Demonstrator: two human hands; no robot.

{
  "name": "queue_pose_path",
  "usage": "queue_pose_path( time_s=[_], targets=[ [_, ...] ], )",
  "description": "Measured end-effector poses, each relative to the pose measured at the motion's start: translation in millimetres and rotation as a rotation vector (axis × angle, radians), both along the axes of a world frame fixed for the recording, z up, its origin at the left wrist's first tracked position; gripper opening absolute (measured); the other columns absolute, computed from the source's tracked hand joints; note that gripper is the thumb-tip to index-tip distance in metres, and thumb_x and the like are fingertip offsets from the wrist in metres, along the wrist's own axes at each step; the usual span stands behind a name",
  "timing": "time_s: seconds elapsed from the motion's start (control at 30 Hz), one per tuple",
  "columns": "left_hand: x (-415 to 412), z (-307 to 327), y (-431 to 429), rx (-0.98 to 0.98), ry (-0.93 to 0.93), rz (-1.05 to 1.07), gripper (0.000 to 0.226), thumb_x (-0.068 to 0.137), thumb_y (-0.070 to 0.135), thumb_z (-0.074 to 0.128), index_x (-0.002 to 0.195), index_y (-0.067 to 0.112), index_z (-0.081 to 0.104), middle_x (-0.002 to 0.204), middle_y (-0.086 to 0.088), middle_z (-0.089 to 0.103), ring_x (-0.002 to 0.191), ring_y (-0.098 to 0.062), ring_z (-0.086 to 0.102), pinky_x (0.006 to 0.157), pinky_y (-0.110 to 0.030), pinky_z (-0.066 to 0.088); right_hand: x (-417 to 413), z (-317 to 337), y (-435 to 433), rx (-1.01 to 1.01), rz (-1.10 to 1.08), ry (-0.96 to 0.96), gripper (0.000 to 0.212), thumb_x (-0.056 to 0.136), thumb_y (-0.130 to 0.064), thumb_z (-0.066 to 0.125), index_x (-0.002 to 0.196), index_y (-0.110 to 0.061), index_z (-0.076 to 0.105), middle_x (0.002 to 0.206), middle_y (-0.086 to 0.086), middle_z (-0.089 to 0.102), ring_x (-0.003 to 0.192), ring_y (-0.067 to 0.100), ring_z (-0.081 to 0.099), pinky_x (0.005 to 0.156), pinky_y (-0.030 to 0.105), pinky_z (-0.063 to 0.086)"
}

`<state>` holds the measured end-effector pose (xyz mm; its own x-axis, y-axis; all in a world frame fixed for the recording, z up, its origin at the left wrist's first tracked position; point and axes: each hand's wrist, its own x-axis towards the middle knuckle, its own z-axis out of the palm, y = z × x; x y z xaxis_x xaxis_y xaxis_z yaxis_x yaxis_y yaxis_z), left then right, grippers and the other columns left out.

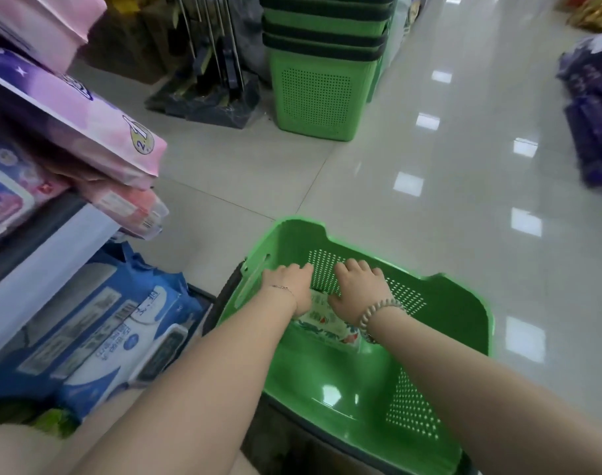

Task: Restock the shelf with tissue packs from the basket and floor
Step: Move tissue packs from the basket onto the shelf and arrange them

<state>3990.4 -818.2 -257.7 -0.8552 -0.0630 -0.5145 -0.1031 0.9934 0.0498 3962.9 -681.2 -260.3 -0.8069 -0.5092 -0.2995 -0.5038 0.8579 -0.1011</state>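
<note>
**Both hands on the pack in the basket**

We see one tissue pack (321,323), white with a green and red leafy print, lying low inside the green basket (465,305), close to its far perforated wall. Most of the pack is covered by our hands, so we cannot tell its full outline.

Our left hand (287,286) sits on the pack's left end and our right hand (357,286) on its right end, close together but not touching. The fingers of both bend down over the pack's far edge, clasping it between them. A thin chain (281,287) circles the left wrist and a bead bracelet (378,313) the right.

The basket stands on the glossy tiled floor (429,166), its left rim just beside the shelf (52,248). On the shelf's lower level, blue and white packs (114,337) lie stacked, their ends poking past the front edge. On the upper level, pink packs (97,132) are piled and overhang the shelf's edge, with salmon-coloured packs (131,209) under them.

Farther along the floor, a stack of green baskets (320,80) stands well apart from ours, and dark purple packs (590,114) lie in a heap near the right edge of the view.
</note>
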Motion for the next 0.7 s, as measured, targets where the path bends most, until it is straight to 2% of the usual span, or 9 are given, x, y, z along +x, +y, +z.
queue_pose_path(
  time_s=[0.1, 0.2, 0.33, 0.4, 0.47, 0.53, 0.6, 0.7],
  targets=[
    [-1.6, -25.2, 8.3, 0.064, -0.058, 0.073, 0.046, 0.090, 0.026, 0.056, 0.132, 0.018, 0.038, 0.124, -0.006, 0.054, 0.108, -0.026, 0.056, 0.087, -0.041, 0.045, 3.3, -19.5, 1.9, 0.022, -0.023, -0.048, 0.041, 0.090, -0.040, 0.047, 0.123, -0.016, 0.043, 0.125, 0.005, 0.048, 0.118, 0.023, 0.044, 0.101, 0.041, 0.037],
    [-3.1, -52.8, 15.7, 0.148, -0.119, 0.184, 0.046, 0.089, 0.026, 0.058, 0.131, 0.019, 0.040, 0.127, -0.005, 0.054, 0.111, -0.025, 0.056, 0.091, -0.043, 0.047, 6.7, -39.3, 2.7, 0.033, -0.040, -0.101, 0.044, 0.091, -0.040, 0.048, 0.127, -0.017, 0.042, 0.126, 0.004, 0.048, 0.118, 0.022, 0.044, 0.101, 0.040, 0.038],
    [-2.9, -85.9, 21.3, 0.185, -0.165, 0.220, 0.055, 0.089, 0.032, 0.057, 0.138, 0.021, 0.036, 0.146, -0.007, 0.038, 0.114, -0.025, 0.055, 0.090, -0.040, 0.047, 10.2, -65.0, 4.4, 0.063, -0.071, -0.166, 0.052, 0.090, -0.044, 0.050, 0.134, -0.017, 0.038, 0.134, 0.005, 0.045, 0.126, 0.023, 0.041, 0.106, 0.044, 0.035],
    [-2.1, -95.4, 19.2, 0.194, -0.182, 0.241, 0.053, 0.088, 0.036, 0.059, 0.135, 0.021, 0.038, 0.141, -0.008, 0.043, 0.110, -0.025, 0.057, 0.089, -0.040, 0.049, 12.6, -77.0, 6.4, 0.071, -0.098, -0.205, 0.056, 0.089, -0.045, 0.051, 0.137, -0.018, 0.036, 0.137, 0.005, 0.043, 0.128, 0.024, 0.039, 0.108, 0.044, 0.033],
    [-1.7, -105.4, 16.2, 0.219, -0.199, 0.273, 0.045, 0.086, 0.034, 0.059, 0.126, 0.020, 0.044, 0.124, -0.007, 0.054, 0.100, -0.024, 0.059, 0.085, -0.041, 0.052, 14.1, -90.2, 10.1, 0.083, -0.126, -0.226, 0.057, 0.089, -0.047, 0.052, 0.136, -0.019, 0.037, 0.135, 0.005, 0.044, 0.127, 0.024, 0.040, 0.108, 0.045, 0.033],
    [-1.0, -117.5, 11.8, 0.242, -0.221, 0.305, 0.039, 0.084, 0.032, 0.059, 0.120, 0.021, 0.048, 0.113, -0.004, 0.057, 0.094, -0.023, 0.059, 0.083, -0.041, 0.053, 16.0, -102.4, 14.6, 0.095, -0.153, -0.244, 0.058, 0.088, -0.049, 0.051, 0.135, -0.019, 0.039, 0.133, 0.005, 0.045, 0.126, 0.024, 0.041, 0.107, 0.045, 0.035],
    [-0.3, -128.3, 7.4, 0.278, -0.239, 0.333, 0.041, 0.083, 0.034, 0.060, 0.121, 0.021, 0.050, 0.115, -0.003, 0.058, 0.096, -0.023, 0.059, 0.086, -0.042, 0.052, 18.7, -112.7, 19.3, 0.108, -0.195, -0.285, 0.057, 0.088, -0.050, 0.051, 0.135, -0.020, 0.039, 0.134, 0.005, 0.045, 0.126, 0.025, 0.041, 0.107, 0.045, 0.036],
    [-1.4, -133.5, -0.6, 0.367, -0.257, 0.395, 0.050, 0.086, 0.028, 0.060, 0.133, 0.019, 0.045, 0.126, -0.002, 0.057, 0.105, -0.023, 0.058, 0.093, -0.039, 0.050, 22.1, -127.2, 24.7, 0.114, -0.275, -0.347, 0.057, 0.088, -0.048, 0.051, 0.137, -0.021, 0.037, 0.136, 0.005, 0.044, 0.127, 0.024, 0.041, 0.106, 0.044, 0.037]
  ],
)
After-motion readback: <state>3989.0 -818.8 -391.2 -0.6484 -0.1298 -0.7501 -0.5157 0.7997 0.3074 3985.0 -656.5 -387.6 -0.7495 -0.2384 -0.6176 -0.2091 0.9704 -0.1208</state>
